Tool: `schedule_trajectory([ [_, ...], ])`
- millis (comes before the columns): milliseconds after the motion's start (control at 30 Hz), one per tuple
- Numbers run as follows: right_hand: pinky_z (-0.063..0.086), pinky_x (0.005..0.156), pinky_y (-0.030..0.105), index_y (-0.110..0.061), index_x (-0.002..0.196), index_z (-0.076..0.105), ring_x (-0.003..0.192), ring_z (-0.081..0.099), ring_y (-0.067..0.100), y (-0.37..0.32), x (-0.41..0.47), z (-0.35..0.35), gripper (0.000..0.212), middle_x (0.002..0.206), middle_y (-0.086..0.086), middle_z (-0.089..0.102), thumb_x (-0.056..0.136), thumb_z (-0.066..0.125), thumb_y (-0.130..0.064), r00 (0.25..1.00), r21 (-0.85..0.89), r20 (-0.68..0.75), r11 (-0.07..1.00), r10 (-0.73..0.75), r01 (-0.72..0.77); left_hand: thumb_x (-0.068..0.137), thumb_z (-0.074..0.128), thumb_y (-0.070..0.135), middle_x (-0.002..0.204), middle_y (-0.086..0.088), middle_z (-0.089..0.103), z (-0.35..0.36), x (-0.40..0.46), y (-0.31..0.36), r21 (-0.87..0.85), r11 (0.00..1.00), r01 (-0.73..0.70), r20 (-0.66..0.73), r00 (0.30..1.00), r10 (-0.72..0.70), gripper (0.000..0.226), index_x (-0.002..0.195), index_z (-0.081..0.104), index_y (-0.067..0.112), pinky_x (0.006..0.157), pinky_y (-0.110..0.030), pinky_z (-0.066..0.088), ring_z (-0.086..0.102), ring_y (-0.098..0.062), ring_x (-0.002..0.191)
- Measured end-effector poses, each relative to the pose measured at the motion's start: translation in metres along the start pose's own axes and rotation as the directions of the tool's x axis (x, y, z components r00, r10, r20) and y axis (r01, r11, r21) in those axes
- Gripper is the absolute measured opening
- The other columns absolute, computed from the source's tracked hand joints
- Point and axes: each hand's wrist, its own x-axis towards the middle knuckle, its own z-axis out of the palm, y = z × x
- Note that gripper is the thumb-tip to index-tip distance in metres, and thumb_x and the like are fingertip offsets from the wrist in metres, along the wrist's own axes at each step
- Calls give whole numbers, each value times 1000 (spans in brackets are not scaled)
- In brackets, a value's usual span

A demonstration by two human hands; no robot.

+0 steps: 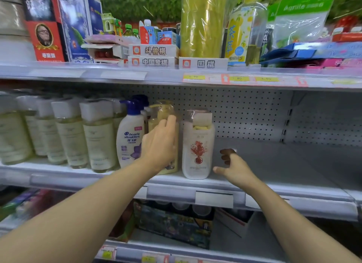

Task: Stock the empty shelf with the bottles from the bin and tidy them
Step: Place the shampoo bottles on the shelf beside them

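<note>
On the middle shelf (274, 164), the left hand (159, 145) is wrapping its fingers around the yellow bottle (163, 123), probably to square it against the Head & Shoulders bottle (130, 137). The right hand (232, 167) is hovering loosely curled, holding nothing, just beside the white bottle (197, 149).

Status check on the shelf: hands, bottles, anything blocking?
Left hand on yellow bottle, fingers wrapped round it. Right hand loosely curled, holding nothing, beside white bottle. Shelf to the right bare, nothing blocking.
</note>
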Motion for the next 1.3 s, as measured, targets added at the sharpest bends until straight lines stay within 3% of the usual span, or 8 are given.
schedule_trajectory([
  [133,35,108,35,-14,145,30,136,37,23,-6,-17,5,74,149,8,37,84,71,-22,999,-163,32,986,-26,31,83,64,12,119,1,47,6,-38,-24,134,990,-48,204,979,20,46,121,40,20,65,-29,35,48,-18,106],
  [267,34,109,36,-16,144,30,136,33,24,-12,-39,12,72,149,7,34,85,70,-21,997,-328,48,942,-55,68,81,66,14,122,-3,46,12,-70,-43,200,979,-24,380,923,-55,57,129,36,19,66,-31,36,49,-22,110],
  [400,33,107,36,-17,142,31,135,28,26,-14,-68,26,70,146,7,34,84,69,-20,994,-435,88,894,-71,102,81,67,16,128,-5,45,19,-104,-60,202,979,4,480,871,-103,66,136,31,20,79,-37,46,48,-24,117],
  [533,27,110,35,-17,143,31,138,20,24,-8,-101,48,70,146,7,33,84,69,-20,990,-456,123,883,-66,115,81,66,18,128,-5,46,27,-137,-71,184,983,-7,530,843,-93,62,134,34,19,78,-36,47,49,-24,118],
  [700,32,106,35,-19,141,33,133,24,24,12,-143,84,70,140,6,37,82,71,-21,987,-492,162,868,11,72,82,63,18,123,-6,47,40,-182,-80,176,984,-26,588,805,-83,60,135,34,18,81,-38,45,50,-27,115],
  [867,29,107,35,-17,144,29,136,21,27,48,-181,122,73,145,8,31,83,70,-22,959,-536,241,844,147,6,79,71,29,130,-7,45,64,-232,-90,130,992,-5,703,706,-88,68,135,34,18,86,-38,46,49,-27,119],
  [1133,32,105,34,-16,144,30,132,26,30,120,-232,175,73,141,10,33,83,70,-21,880,-560,345,824,326,-86,77,71,25,123,-8,48,117,-321,-106,107,992,68,841,526,-127,59,126,39,17,86,-39,47,52,-28,115],
  [1300,32,106,36,-16,144,30,135,23,29,173,-255,204,75,144,9,31,82,72,-22,803,-537,433,833,409,-134,80,69,28,130,-6,46,155,-371,-108,140,983,117,900,399,-176,63,133,36,19,89,-38,45,51,-27,119],
])
